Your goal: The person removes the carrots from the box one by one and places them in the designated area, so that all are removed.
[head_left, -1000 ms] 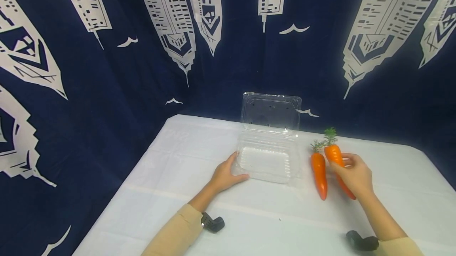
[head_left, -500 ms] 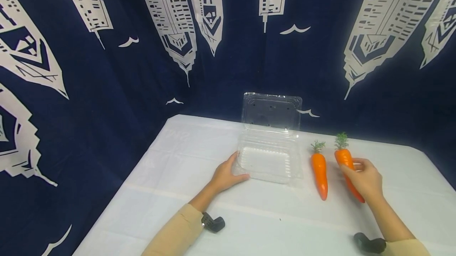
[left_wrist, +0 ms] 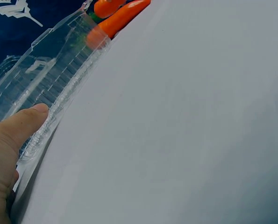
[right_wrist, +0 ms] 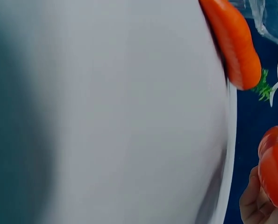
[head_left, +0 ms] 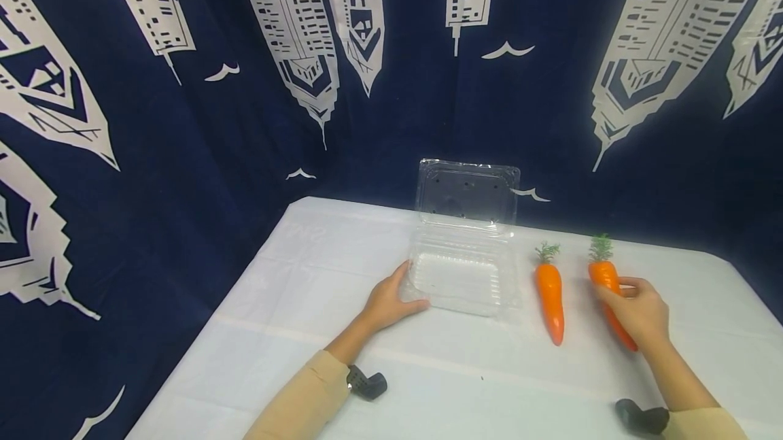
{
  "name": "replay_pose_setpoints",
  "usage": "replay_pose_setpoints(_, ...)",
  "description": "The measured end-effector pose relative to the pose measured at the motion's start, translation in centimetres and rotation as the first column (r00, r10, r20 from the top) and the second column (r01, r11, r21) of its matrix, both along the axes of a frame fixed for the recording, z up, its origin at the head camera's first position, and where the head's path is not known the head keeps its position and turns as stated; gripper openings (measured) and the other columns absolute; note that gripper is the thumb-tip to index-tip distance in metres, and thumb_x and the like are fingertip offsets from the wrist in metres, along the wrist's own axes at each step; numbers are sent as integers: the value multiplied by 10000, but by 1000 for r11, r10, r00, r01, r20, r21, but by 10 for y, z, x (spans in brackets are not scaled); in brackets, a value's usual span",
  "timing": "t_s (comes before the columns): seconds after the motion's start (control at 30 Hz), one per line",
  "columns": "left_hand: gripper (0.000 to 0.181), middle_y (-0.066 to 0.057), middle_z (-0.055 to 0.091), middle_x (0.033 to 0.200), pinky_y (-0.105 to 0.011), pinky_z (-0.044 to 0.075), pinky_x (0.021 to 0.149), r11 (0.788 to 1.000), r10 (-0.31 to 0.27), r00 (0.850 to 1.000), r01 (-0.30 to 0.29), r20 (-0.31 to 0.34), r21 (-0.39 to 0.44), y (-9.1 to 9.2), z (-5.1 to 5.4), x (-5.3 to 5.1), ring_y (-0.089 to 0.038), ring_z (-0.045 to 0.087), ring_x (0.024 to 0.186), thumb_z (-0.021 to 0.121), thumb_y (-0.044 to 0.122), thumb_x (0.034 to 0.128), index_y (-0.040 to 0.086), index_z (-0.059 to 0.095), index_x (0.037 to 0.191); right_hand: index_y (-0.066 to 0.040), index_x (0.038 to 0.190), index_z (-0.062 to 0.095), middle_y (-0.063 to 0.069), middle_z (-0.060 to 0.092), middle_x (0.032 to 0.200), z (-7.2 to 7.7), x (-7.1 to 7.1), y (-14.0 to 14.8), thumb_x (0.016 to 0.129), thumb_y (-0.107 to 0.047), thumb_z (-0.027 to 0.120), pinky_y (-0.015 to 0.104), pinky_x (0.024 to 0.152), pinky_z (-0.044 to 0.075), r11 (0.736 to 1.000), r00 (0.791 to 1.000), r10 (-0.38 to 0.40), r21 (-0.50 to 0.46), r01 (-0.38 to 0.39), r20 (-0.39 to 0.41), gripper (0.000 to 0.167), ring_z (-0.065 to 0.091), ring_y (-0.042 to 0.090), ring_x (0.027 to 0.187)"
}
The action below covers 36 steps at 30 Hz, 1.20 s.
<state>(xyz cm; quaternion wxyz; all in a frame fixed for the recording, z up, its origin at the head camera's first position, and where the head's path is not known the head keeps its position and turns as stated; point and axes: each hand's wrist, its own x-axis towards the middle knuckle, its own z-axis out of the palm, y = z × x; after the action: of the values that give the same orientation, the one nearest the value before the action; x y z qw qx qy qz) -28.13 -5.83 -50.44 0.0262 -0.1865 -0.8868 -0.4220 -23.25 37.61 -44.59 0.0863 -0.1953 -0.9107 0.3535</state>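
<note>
Towards the right of the table, my right hand (head_left: 641, 307) pinches an orange carrot (head_left: 603, 275) with a green leafy top between thumb and fingers. The right wrist view shows the held carrot (right_wrist: 275, 170) at its right edge. Left of it lies a second carrot (head_left: 550, 300), top pointing away. A clear plastic clamshell container (head_left: 453, 280) stands mid-table with its lid (head_left: 467, 192) raised at the back. My left hand (head_left: 387, 300) rests at the container's near left corner, thumb extended along the front. The straight thumb (left_wrist: 29, 121) touches its wall in the left wrist view.
A white cloth (head_left: 428, 379) covers the table. Behind it hangs a dark blue curtain (head_left: 428, 120) with white building prints. Each wrist carries a dark camera mount, one on the left (head_left: 367, 383) and one on the right (head_left: 641, 418).
The right hand has moved rightward and slightly nearer with its carrot, widening the gap to the other carrot. The left hand and the container stay where they were.
</note>
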Motion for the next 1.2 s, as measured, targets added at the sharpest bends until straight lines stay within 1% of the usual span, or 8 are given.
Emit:
replay_pose_setpoints(0.2,969,-209,440,1461,-505,372,1076,1000,-2,1000,2,-2,-3,1,1,1,-373,444,1319,774,483,794,42,303,1516,152,1340,375,378,473,1196,-1,1,8,933,-466,572,335,652,459,999,999,-17,-29,18,45,765,504,448,994)
replay_pose_setpoints(0.27,967,-209,440,1461,-505,372,1076,1000,-1,1000,1,-1,-3,1,2,1,-374,443,1320,775,481,794,42,304,1516,153,1337,374,382,472,1199,-1,1,10,935,-459,569,344,662,458,999,999,-20,-27,21,48,758,501,453,1002)
replay_pose_setpoints(0.47,966,-208,435,1466,-501,368,1081,1000,-3,1000,3,-2,-1,1,2,1,-371,437,1326,776,476,795,36,305,1514,167,1304,391,391,491,1173,-2,2,16,941,-416,564,296,611,440,1000,999,-21,8,21,43,707,518,459,985)
replay_pose_setpoints(0.63,968,-210,438,1463,-502,373,1077,1000,-5,1000,5,-9,-7,1,3,2,-372,443,1321,776,474,795,31,302,1513,179,1297,380,400,490,1161,-4,2,19,944,-408,556,255,565,437,1000,998,-28,10,28,63,707,526,470,977)
replay_pose_setpoints(0.87,967,-212,431,1467,-496,366,1083,1000,-7,1000,7,-2,-6,1,4,3,-372,436,1326,774,472,798,31,299,1515,186,1280,390,409,501,1152,-7,2,22,942,-400,553,264,566,442,1000,997,-27,17,25,72,696,540,470,965)
replay_pose_setpoints(1.03,963,-218,442,1457,-508,374,1075,1000,-4,1000,4,-12,0,0,3,3,-380,445,1317,780,464,795,25,307,1509,188,1270,389,413,492,1166,-7,2,22,942,-397,549,272,572,449,999,996,-32,20,30,86,690,535,479,978)
replay_pose_setpoints(1.1,962,-219,449,1452,-513,381,1068,1000,-3,1000,3,-17,0,0,3,3,-382,453,1310,781,464,794,23,311,1507,189,1271,385,413,485,1176,-8,2,22,943,-396,546,293,587,465,999,995,-32,22,30,95,690,531,483,988)
replay_pose_setpoints(1.2,959,-215,451,1451,-512,380,1069,1000,-2,1000,2,-17,0,0,2,2,-381,453,1310,782,466,793,32,313,1508,189,1279,376,412,475,1195,-8,1,22,946,-400,542,360,641,499,999,994,-31,24,28,109,697,523,489,1007)
